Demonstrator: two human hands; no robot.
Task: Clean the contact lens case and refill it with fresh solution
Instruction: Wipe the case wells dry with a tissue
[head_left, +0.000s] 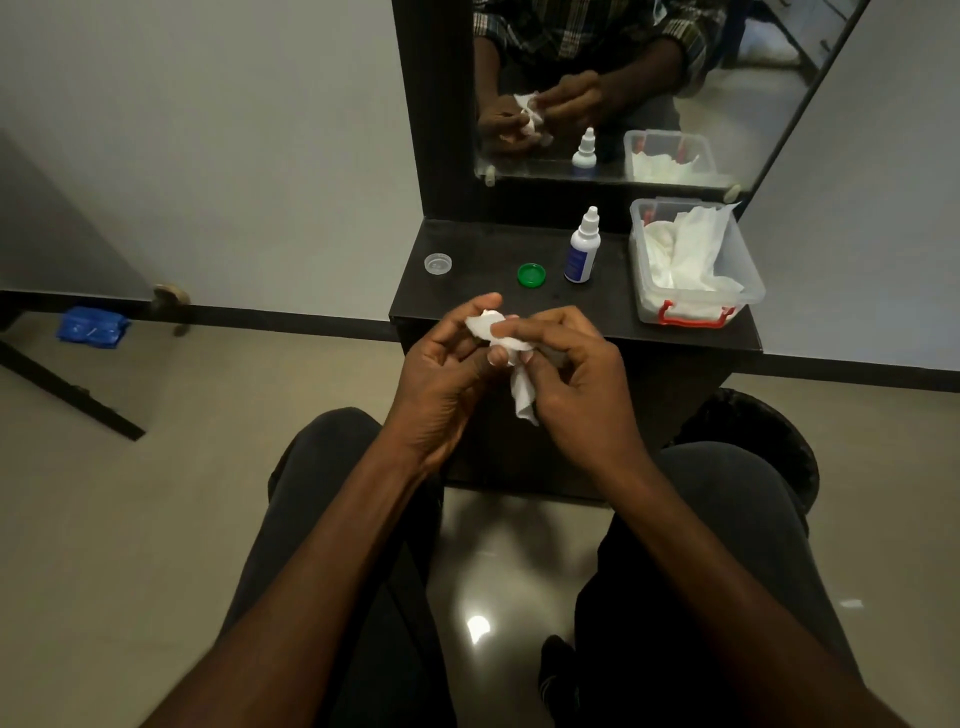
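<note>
Both hands are up over the lap, just in front of the shelf (649, 332) edge. Left hand (447, 384) is curled, thumb and fingertips pinched on a small whitish piece that looks like the lens case (485, 325), mostly hidden by tissue (519, 395); can't confirm its shape. Right hand (576, 384) is curled too, fingers closed on the tissue and pressing it against the case, tail of tissue hanging down between the palms. Probably the wipe-dry step: one hand steadies, the other rubs.

All placed from the bottle (583, 249), which stands upright on the shelf, capped. The green cap (531, 274) lies just left of it, open side up. The clear cap (437, 263) lies further left, near the shelf's far left corner, also open side up. Both caps are off and parked apart, likely so the wells can be wiped and then filled. The tissue box (727, 296), a clear tub with a red latch, sits just right of the bottle, tissue poking out, within easy reach for a fresh piece.

Solution not yet used, judging by the closed bottle; refill still to come.

Shelf is a small dark, matte top below a mirror (623, 78), which reflects the hands, bottle and box. Walls pale grey with a dark skirting, floor glossy beige tile. A blue packet (92, 326) lies on the floor far left of the bottle.
</note>
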